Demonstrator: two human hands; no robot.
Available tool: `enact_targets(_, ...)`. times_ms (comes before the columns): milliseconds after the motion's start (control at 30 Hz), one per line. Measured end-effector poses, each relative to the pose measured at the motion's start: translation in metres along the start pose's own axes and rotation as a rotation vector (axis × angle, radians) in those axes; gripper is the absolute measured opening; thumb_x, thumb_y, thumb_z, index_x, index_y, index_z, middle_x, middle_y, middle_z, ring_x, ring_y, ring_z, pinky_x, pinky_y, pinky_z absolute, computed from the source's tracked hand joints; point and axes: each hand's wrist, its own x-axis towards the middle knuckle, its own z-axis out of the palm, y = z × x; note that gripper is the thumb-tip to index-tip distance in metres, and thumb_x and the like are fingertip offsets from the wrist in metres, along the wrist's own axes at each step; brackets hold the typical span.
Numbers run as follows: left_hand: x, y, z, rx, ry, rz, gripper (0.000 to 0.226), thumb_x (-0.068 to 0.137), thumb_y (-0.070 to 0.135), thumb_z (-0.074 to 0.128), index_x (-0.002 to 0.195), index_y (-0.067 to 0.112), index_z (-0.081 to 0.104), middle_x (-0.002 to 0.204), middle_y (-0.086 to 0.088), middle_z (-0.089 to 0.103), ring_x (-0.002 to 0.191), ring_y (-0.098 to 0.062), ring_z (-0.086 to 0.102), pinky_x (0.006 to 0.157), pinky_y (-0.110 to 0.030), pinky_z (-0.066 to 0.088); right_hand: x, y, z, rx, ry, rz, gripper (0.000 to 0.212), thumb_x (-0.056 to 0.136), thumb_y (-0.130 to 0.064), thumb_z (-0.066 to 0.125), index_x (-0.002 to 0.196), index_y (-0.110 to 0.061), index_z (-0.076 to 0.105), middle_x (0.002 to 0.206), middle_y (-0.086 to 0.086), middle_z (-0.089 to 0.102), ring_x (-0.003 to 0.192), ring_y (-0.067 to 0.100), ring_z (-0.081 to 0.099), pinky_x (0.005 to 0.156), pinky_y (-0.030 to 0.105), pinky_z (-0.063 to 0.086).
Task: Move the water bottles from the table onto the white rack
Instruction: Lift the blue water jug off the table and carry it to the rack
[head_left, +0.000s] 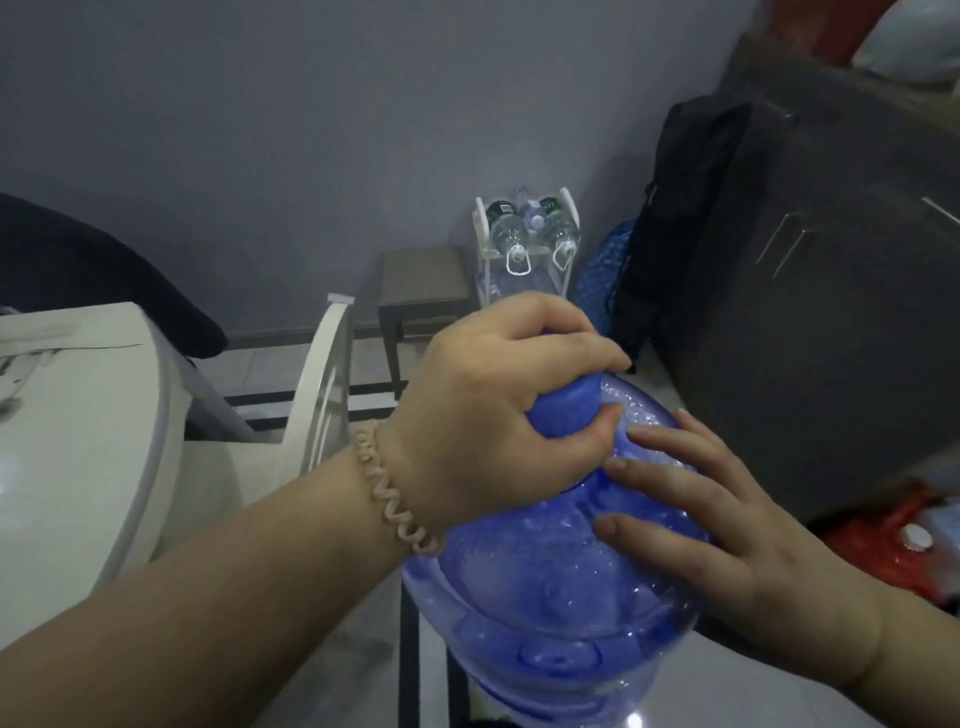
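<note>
A large blue water bottle (550, 597) fills the lower middle of the head view, held up close in front of me. My left hand (498, 395) is closed around its blue cap and neck. The fingers of my right hand (696, 519) lie spread and flat on the bottle's shoulder. Far back against the wall stands the white rack (480, 223), with clear water bottles (506, 228) lying on its top tier, caps toward me. A lower tier seems to hold bluish bottles, partly hidden by my left hand.
A white table (78, 441) is at the left with a white chair back (324, 374) beside it. A small grey stool (423, 291) stands left of the rack. A black bag (691, 208) and a dark cabinet (841, 291) fill the right. Red packages (893, 545) lie at lower right.
</note>
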Motion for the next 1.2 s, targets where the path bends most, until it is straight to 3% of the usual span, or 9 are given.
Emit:
enact_targets(133,0.036,-0.05,0.016,-0.01,0.037,0.003,0.022,0.073,0.013,0.078,0.092,0.006,0.073,0.093,-0.009,0.064,0.082,-0.016,0.063,0.074,-0.033,0.051,0.028,0.064,0.011,-0.034,-0.012,-0.045,0.028,0.096,-0.028,0.048,0.124,-0.023,0.046,0.135,0.007,0.039,0.129,0.035,0.037,0.104,0.06,0.031)
enact_targets(400,0.107,-0.14,0.033,0.015,0.089,-0.022,0.02,0.075,0.015,0.076,0.092,0.006,0.072,0.093,-0.008,0.064,0.082,-0.014,0.061,0.077,-0.026,0.05,0.087,0.174,0.04,-0.025,0.002,-0.1,0.025,0.099,-0.023,0.045,0.123,-0.022,0.048,0.134,0.008,0.04,0.128,0.036,0.038,0.103,0.064,0.03)
enact_targets(667,0.16,-0.249,0.05,0.188,0.121,-0.195,0.021,0.072,0.013,0.077,0.091,0.007,0.073,0.093,-0.008,0.063,0.082,-0.015,0.061,0.074,-0.027,0.05,0.168,0.309,0.107,0.089,0.0,-0.274,0.024,0.1,-0.022,0.044,0.123,-0.024,0.048,0.133,0.006,0.042,0.128,0.035,0.04,0.1,0.062,0.036)
enact_targets(867,0.198,-0.327,0.044,0.308,0.184,-0.285,0.021,0.071,0.013,0.078,0.09,0.005,0.072,0.092,-0.01,0.064,0.081,-0.013,0.06,0.077,-0.02,0.048,0.242,0.389,0.153,0.142,0.008,-0.378,0.027,0.096,-0.018,0.053,0.122,-0.023,0.049,0.134,0.007,0.042,0.125,0.038,0.044,0.099,0.063,0.036)
enact_targets(1200,0.23,-0.488,0.011,0.331,0.175,-0.291,0.022,0.07,0.016,0.077,0.09,0.006,0.073,0.093,-0.009,0.063,0.082,-0.016,0.062,0.076,-0.027,0.051,0.359,0.46,0.243,0.169,0.003,-0.368,0.024,0.098,-0.019,0.049,0.122,-0.024,0.05,0.133,0.006,0.044,0.125,0.036,0.045,0.101,0.061,0.035)
